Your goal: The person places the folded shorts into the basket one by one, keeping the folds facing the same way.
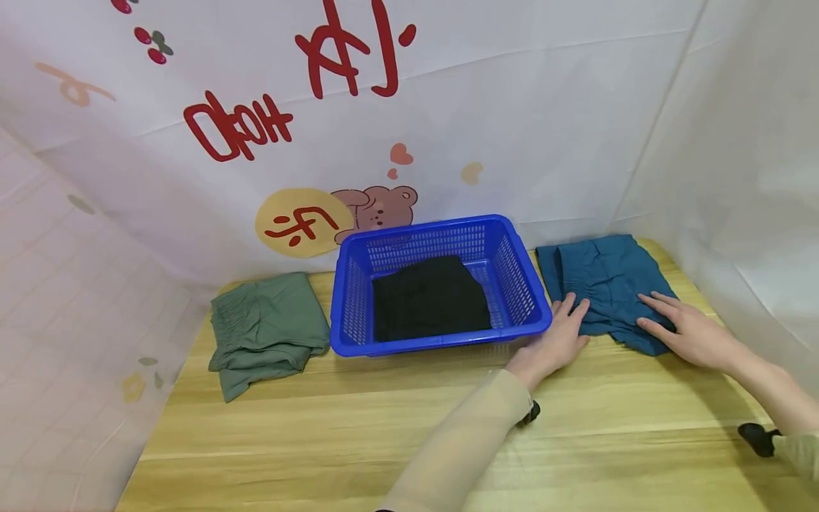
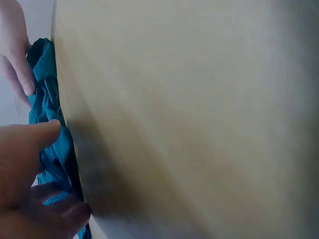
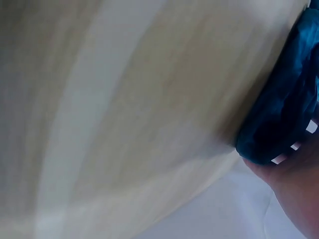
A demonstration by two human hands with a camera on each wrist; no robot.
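Note:
Teal folded shorts with a gathered elastic waistband lie on the table to the right of the basket. My left hand touches their near left edge by the waistband, fingers extended and spread. At the right edge, my right hand rests its fingers on the cloth. In the left wrist view, the left thumb and fingers stand apart beside the teal cloth. The right wrist view has the right hand against the rounded edge of the shorts, its fingertips partly hidden by cloth.
A blue plastic basket stands at the back middle, with a folded black garment inside. Folded green shorts lie left of it. White printed sheets close off the back and sides of the wooden table.

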